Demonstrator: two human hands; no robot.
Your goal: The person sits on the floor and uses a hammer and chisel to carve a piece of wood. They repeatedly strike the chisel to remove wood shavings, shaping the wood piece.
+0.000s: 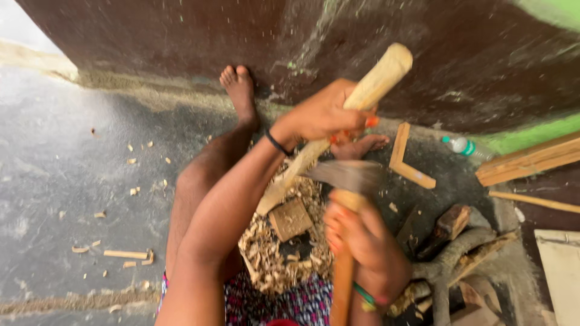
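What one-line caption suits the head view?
Left hand steadies a pale wooden stick; right hand swings a hatchet above shavings.

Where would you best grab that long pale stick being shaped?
Grip the wooden stick on its upper half, coming from its left side, as the left hand does. It leans steeply, its lower end is on the block, and the hatchet works there.

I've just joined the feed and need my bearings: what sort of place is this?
Probably an informal woodcarving spot on bare ground beside a wall. A heap of wood shavings lies between the legs, the left hand steadies a pale wooden stick, and offcuts lie nearby.
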